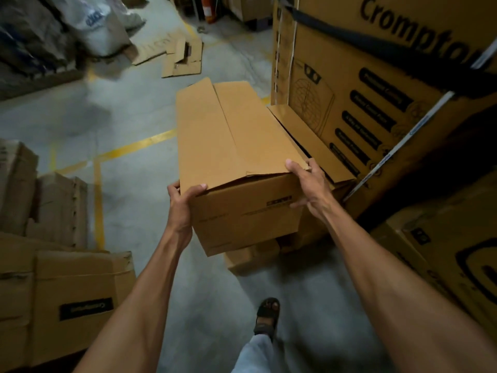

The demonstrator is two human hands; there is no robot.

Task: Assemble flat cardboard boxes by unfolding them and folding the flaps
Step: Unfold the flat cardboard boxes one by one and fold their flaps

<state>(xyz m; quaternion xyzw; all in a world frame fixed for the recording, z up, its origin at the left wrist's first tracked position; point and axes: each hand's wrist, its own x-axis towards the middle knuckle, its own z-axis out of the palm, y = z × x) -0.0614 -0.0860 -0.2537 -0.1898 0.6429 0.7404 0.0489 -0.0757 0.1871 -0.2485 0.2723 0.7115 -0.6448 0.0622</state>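
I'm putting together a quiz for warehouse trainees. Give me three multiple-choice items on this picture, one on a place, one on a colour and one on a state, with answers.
1. Where do the printed cartons stand relative to the held box?
A. On its left
B. On its right
C. Under it

2. What colour are the lines painted on the floor?
A. Yellow
B. Red
C. Blue

3. What state is the held box in?
A. Flat, unopened
B. Opened into a box shape
C. Torn in half

Answers:
1 B: the printed cartons rise at the box's right.
2 A: the lines are plainly yellow.
3 B: the box shows full sides, its top flaps are folded over, and the left hand and right hand grip its near corners.
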